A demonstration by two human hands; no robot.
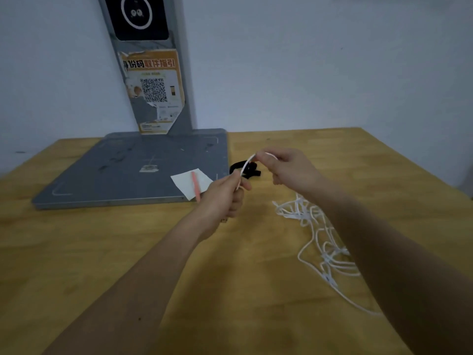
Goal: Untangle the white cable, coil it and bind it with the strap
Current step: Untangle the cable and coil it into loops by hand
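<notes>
Early stage: both hands, left point(227, 193) and right point(286, 167), pinch one white cable point(320, 237) span at centre frame; tangle uncoiled, strap point(252, 170) unused.

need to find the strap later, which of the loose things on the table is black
The strap, lying on the wooden table just behind both hands. The cable and paper are white; the pen is pink.
</notes>
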